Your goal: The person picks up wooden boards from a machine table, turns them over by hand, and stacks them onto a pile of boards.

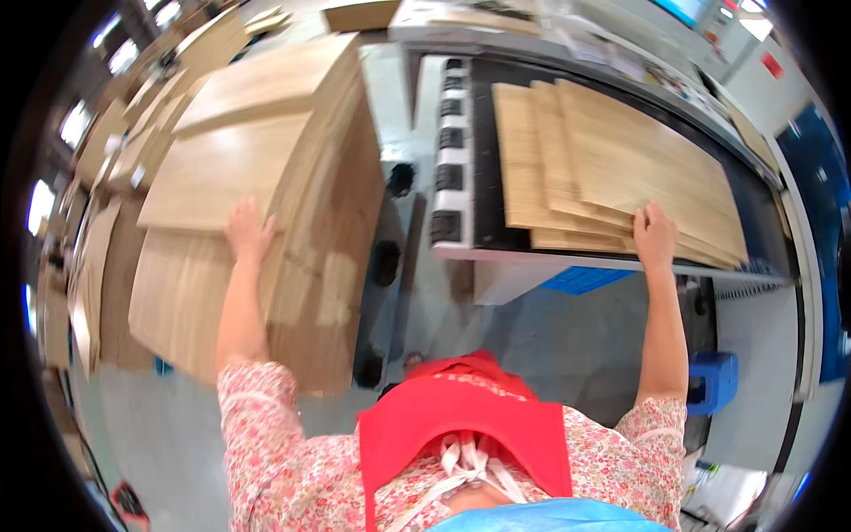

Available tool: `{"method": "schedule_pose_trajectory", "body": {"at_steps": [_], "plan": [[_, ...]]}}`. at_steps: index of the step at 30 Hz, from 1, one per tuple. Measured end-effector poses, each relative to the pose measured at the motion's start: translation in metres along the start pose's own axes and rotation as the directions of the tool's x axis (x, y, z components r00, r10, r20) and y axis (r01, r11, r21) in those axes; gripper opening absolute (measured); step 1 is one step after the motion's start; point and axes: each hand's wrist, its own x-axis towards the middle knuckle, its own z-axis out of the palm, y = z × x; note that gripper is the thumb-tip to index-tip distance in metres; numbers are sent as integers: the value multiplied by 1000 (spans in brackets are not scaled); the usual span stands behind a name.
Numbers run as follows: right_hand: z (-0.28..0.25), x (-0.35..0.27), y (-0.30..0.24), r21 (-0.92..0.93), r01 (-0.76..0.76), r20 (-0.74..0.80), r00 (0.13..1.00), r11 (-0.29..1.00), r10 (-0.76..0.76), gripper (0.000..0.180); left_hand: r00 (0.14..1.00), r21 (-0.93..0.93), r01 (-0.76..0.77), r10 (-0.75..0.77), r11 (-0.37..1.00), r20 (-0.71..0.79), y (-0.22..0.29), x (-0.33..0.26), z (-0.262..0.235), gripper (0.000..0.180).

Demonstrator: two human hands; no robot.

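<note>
My left hand (250, 232) lies on the left stack of wooden panels (222, 164), fingers apart, near the edge where two upper panels meet. It is slightly blurred. On the right, my right hand (655, 235) is closed at the near edge of a light wooden panel (651, 155), its fingers curled over the top and the thumb side hidden. That panel lies on several others, fanned unevenly on a black tabletop (487, 208).
A black-and-white striped strip (451, 151) runs along the tabletop's left side. Between stack and table are metal rails with black rollers (386, 262). A blue plastic stool (712, 383) stands at the lower right. More panel stacks (111, 266) stand far left.
</note>
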Motion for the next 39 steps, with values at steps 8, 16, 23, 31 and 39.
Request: {"method": "schedule_pose_trajectory", "body": {"at_steps": [8,16,23,31,39], "plan": [[2,-101,-197,381,666,-158,730,641,-665,23,948,-46,-84,66,995,-312,18,-74,-16,62],[64,-191,-277,895,-297,445,552,332,-705,36,917,-129,-186,126,974,-378,63,-181,-65,64],[73,-202,-347,75,-991,652,-37,113,-758,41,888,-305,-262,104,916,-448,128,-244,-80,56],[70,-212,-362,201,-979,723,166,-26,-671,35,882,-602,-296,-30,741,-471,117,-271,-76,58],[30,-208,-268,311,-950,775,265,-18,-574,36,812,-654,17,-371,-756,450,61,-261,-26,48]]}}
